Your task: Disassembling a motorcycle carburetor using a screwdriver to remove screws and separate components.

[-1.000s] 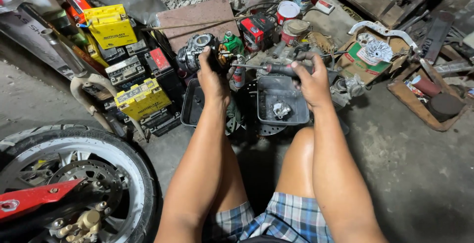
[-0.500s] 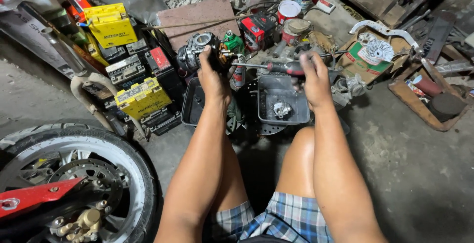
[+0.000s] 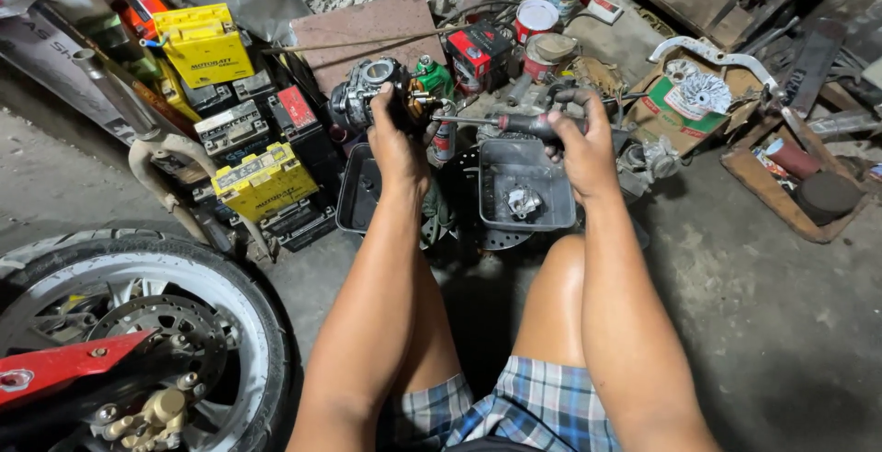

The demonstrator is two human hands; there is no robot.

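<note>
The left hand (image 3: 397, 144) is gripping a carburetor (image 3: 372, 94), holding it up above a black tray (image 3: 354, 197). The right hand (image 3: 579, 144) is clamping a screwdriver (image 3: 501, 122) by its handle over a grey tray (image 3: 525, 190), tip pointing at the carburetor. Batteries (image 3: 262, 181) are sitting to the left.
</note>
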